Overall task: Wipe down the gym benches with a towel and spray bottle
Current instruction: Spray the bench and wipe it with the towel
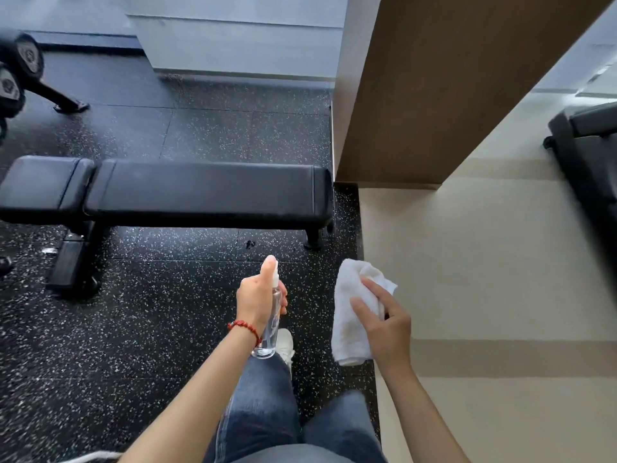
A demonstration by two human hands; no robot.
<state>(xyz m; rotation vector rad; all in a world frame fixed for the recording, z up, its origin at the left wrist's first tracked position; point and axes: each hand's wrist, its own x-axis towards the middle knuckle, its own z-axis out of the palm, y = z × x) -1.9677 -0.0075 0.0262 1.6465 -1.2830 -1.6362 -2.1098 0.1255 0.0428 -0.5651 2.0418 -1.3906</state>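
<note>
Gripping one clear spray bottle, the left hand curls tight; the right hand pinches one white towel near one black bench.

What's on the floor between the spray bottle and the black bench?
In the head view, only speckled black floor lies between the spray bottle and the bench, with one small dark mark on it.

The weights at the left and the dark machine at the right are cut off by the edge.
</note>
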